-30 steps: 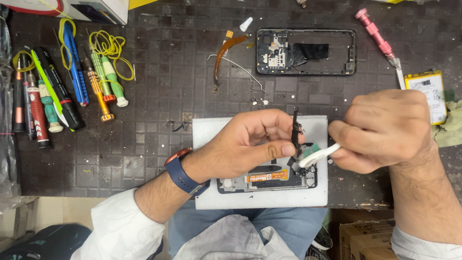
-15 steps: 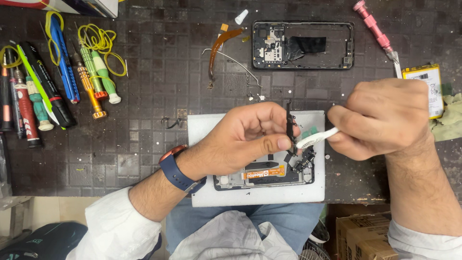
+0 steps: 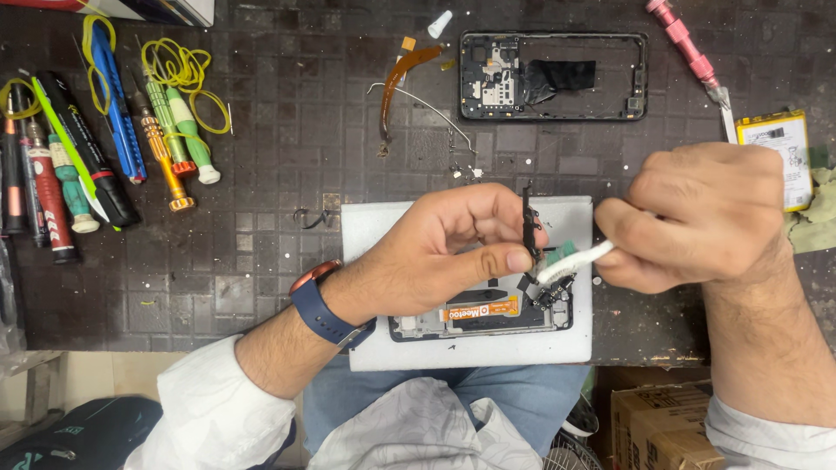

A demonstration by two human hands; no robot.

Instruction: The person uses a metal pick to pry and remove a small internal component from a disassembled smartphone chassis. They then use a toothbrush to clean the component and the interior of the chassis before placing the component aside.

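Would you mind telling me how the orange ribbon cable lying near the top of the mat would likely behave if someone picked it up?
The orange ribbon cable looks thin and flat, so it is probably very light. It already lies in a curve, so it would likely flop and bend rather than stay stiff. Being so thin, it may crease or tear if pinched hard.

White sleeves [image 3: 209, 418], blue jeans [image 3: 453, 392], a blue-strapped watch [image 3: 322, 305] on the left wrist
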